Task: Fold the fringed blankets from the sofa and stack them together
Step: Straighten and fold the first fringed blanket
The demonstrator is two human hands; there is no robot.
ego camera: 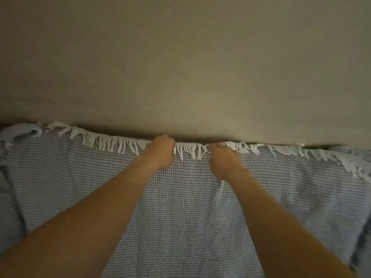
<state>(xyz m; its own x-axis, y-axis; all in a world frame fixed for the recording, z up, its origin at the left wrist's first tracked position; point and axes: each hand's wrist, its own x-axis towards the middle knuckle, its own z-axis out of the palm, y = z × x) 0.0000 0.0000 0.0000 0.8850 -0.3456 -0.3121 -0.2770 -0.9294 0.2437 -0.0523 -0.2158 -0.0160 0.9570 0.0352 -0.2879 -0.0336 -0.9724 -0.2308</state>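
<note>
A grey-blue woven blanket (180,217) with a white fringe (112,143) along its far edge lies spread over the sofa and fills the lower half of the head view. My left hand (160,151) grips the fringed edge near the middle, fingers curled over it. My right hand (222,159) grips the same edge a short way to the right. Both forearms reach forward across the blanket. The fingertips are hidden behind the edge.
A plain beige wall (180,57) rises directly behind the blanket's far edge. The blanket bunches up at the far left corner (18,133) and drapes down at the right side (357,237).
</note>
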